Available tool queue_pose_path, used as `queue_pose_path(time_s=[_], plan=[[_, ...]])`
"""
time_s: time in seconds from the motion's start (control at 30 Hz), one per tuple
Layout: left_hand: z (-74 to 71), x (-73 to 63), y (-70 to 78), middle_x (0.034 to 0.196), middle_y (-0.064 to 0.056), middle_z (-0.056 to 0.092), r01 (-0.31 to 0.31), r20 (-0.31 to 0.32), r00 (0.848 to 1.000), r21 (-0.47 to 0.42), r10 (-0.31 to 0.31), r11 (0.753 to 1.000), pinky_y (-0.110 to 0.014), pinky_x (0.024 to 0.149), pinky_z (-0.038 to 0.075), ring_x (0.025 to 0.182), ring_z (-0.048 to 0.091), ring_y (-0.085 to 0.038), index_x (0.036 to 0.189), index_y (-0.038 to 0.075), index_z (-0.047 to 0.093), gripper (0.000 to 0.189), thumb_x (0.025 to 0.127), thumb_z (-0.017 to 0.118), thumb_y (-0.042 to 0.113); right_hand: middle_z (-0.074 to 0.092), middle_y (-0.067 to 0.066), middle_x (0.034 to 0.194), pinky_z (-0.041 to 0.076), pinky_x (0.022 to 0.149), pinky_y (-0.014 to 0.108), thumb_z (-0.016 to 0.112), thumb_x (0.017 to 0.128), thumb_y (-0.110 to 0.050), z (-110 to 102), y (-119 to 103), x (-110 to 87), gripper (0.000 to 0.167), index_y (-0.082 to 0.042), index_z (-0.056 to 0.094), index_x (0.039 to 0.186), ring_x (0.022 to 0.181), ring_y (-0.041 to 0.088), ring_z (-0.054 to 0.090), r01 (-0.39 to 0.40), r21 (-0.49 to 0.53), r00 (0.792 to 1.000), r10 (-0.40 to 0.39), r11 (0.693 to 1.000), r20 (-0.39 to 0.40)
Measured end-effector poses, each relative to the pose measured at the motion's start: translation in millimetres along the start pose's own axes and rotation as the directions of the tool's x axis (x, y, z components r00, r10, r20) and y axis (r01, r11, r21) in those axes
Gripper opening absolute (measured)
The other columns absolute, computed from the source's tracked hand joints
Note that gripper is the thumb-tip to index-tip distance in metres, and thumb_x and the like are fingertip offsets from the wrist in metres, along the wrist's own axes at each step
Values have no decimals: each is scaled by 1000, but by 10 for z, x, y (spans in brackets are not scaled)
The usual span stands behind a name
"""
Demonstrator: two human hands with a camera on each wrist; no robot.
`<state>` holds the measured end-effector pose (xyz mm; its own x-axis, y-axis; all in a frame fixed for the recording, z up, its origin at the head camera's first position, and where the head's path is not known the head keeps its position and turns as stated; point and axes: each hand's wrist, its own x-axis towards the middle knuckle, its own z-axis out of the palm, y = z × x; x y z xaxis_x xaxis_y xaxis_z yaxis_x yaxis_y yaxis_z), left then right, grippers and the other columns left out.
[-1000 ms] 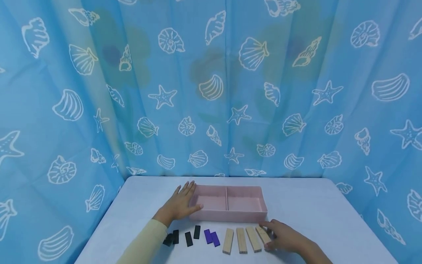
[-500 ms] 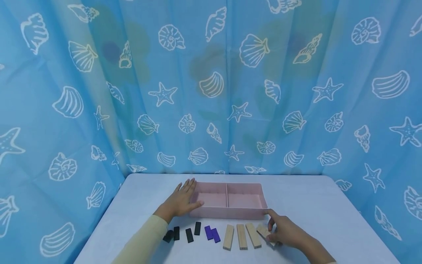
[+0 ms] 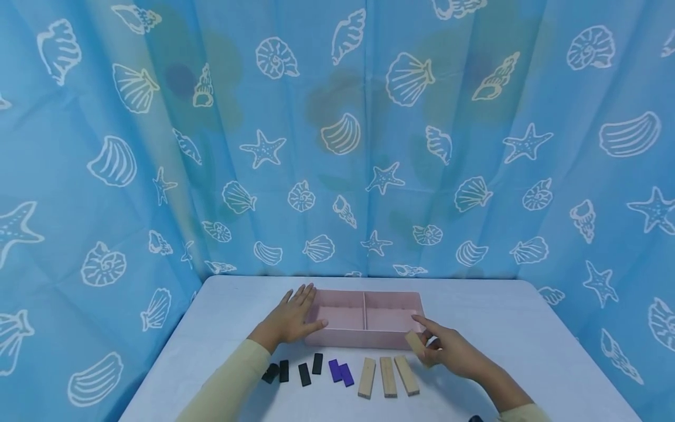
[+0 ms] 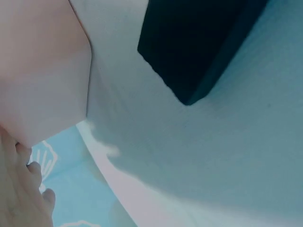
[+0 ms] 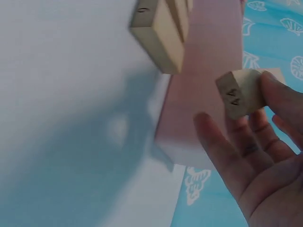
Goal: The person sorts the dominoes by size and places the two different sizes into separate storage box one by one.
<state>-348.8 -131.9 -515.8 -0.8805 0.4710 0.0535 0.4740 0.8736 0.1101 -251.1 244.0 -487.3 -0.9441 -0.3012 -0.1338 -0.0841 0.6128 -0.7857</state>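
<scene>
Where the row lies nearest me, three wooden blocks (image 3: 388, 377) sit side by side, small gaps between them. Left of those, two purple pieces (image 3: 346, 375), touching; then black pieces (image 3: 304, 374), the leftmost close to my left sleeve (image 3: 227, 381), exact count there hard to tell.

Just past the right end of the row, my right hand (image 3: 450, 350) is pinching a fourth block, the held block (image 3: 415, 344), thumb on one side, curled fingers on the other. It's tilted, up off the bench, near the front right corner of the tray; dark marking on its end face. Index finger sticks out straight toward the tray's right end; contact unclear.

My left hand (image 3: 289, 319) is spread, fingers straight along the left end of the pink tray (image 3: 364, 339), thumb across its front left corner, nothing in its grip.

Tray: long, low walls, one divider (image 3: 364, 310), two compartments, open on top. A narrow strip of bench separates its front wall from the row.

Farther out, bench (image 3: 474, 305) runs right and left of the tray, wide room both sides; thin strip behind, then the back edge, right by the blue shell-print curtain (image 3: 337, 176).
</scene>
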Motion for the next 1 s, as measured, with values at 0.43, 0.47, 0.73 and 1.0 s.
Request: queue_pose_path(time_s=[0.43,0.47,0.73,1.0], plan=[[-32,31,-42,161,-10,15,-10,-13,1000,63,11,998,-50,116,10,147,13,-30,155,4,20,94,91,34,72,58,2,93,52,67,29,63,88,6,-16,-191,422,51,-4,53,137,84,19,55,121,-47,979,-127,991,-158],[-40,44,-38,161,-10,15,-13,-14,1000,59,14,998,-50,116,9,146,13,-31,154,4,20,94,91,34,72,58,2,95,52,69,30,62,89,6,-24,-205,462,52,-6,53,138,85,19,55,102,-33,980,-107,994,-167],[-81,66,-23,161,-9,14,7,-6,1000,55,-7,998,-49,116,10,147,10,-28,155,5,20,93,92,34,72,60,8,101,57,71,35,64,91,-1,-48,-264,769,57,-10,46,144,88,21,61,57,82,983,-41,995,-181],[-17,9,11,161,-9,14,10,5,1000,39,-10,999,-50,116,11,147,13,-29,155,5,19,93,91,34,72,60,13,109,58,72,39,64,92,-1,39,-194,947,50,-8,49,139,93,25,64,-6,241,989,41,971,-139]])
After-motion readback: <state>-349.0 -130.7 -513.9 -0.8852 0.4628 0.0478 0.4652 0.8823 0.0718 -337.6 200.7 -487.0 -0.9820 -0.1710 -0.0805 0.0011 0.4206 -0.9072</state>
